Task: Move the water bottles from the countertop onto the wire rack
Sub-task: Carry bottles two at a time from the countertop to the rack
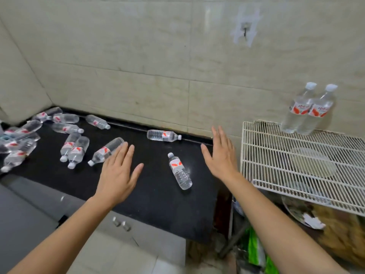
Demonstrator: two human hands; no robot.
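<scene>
Both grips wide and holding nothing: left grip (118, 175) and right grip (221, 157) hover flat, fingers straight, above the front half of the black counter (158, 204).

Two water bottles (308, 112) stand upright at the back right corner of the wire rack (296, 155), touching each other and close to the wall. My read is that upright packs tighter, and filling from the back corner keeps the front wires free for later ones.

The rest lie on their sides on the counter. Nearest bottle (179, 171) lies between the two grips, cap toward the back edge. That looks like the obvious next pick for the right grip, since it is the side nearer the rack. Another bottle (163, 135) lies along the back edge, cap right. Left fingertips overlap the base of a tilted bottle (106, 151); can't tell if they touch. A pair (74, 149) lies side by side further left, and a loose pile (19, 143) sits at the left end.

Risk: the bottles are round and lying down, so a nudge rolls them. Task is early, most bottles not yet moved.
</scene>
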